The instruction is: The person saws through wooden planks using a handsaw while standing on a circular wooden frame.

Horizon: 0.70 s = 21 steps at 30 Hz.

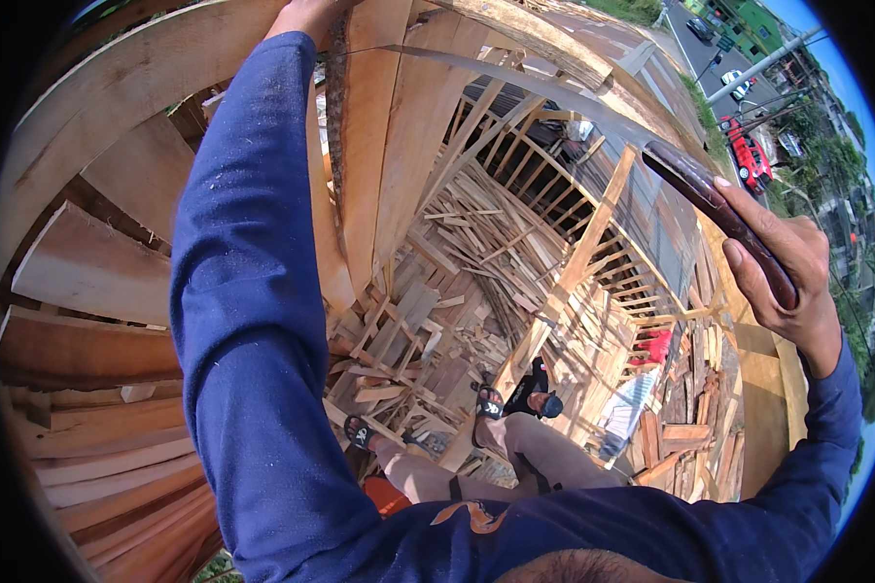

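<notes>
My right hand (787,257) is closed round the dark brown handle (719,199) of a machete-like tool, its thumb and forefinger laid along the grip. The long, thin grey blade (554,92) reaches left across the upper view and narrows toward upright boards (374,126). Whether its edge is smooth or toothed I cannot make out. At the top edge, my left hand (309,14) is beside the upper end of these boards, its fingers cut off by the frame. A bark-edged strip (336,126) runs down just below that hand.
My sandalled feet (489,400) stand high on the timber framing, a long beam (574,272) beside them. Far below, a person in a dark cap (548,404) is among scattered wood offcuts (486,233). Stacked planks (107,447) fill the left; a road with a red vehicle (746,155) lies upper right.
</notes>
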{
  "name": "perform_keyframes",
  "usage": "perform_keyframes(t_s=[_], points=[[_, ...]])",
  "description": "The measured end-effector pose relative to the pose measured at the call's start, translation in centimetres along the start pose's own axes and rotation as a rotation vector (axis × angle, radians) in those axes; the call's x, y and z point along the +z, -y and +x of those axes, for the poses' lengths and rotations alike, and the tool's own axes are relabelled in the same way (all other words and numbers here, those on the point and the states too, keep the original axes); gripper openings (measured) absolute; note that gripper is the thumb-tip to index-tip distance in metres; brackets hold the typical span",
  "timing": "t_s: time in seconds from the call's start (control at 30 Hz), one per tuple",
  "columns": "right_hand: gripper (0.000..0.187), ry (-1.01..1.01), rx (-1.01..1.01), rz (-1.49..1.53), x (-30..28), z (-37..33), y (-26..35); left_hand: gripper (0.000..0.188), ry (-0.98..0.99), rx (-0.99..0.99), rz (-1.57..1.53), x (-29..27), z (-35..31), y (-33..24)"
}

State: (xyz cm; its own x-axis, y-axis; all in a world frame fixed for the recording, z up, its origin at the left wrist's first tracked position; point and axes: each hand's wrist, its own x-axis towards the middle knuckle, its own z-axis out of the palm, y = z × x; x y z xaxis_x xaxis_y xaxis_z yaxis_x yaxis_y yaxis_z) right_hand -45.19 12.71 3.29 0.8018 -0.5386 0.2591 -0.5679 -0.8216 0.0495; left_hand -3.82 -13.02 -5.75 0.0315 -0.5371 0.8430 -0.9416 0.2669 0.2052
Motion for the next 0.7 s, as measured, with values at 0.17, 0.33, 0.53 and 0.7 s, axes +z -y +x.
perform_keyframes(t_s=[0.17, 0.33, 0.53, 0.7], points=[[0.047, 0.052, 0.013, -0.052, -0.3, -0.6, 1.7, 0.045, -0.015, 0.099, 0.057, -0.4, -0.5, -0.8], [0.051, 0.040, -0.018, -0.091, -0.4, -2.3, 1.4, 0.034, 0.089, 0.057, 0.023, -0.5, -1.1, -0.7], [0.052, 0.020, -0.049, -0.059, -0.7, -5.0, -0.7, 0.037, 0.188, -0.111, -0.951, -0.3, -5.3, -4.4], [0.053, -0.021, -0.048, -0.003, 0.6, -5.2, -0.8, 0.034, 0.160, -0.241, -0.915, 0.6, -4.5, -3.3]])
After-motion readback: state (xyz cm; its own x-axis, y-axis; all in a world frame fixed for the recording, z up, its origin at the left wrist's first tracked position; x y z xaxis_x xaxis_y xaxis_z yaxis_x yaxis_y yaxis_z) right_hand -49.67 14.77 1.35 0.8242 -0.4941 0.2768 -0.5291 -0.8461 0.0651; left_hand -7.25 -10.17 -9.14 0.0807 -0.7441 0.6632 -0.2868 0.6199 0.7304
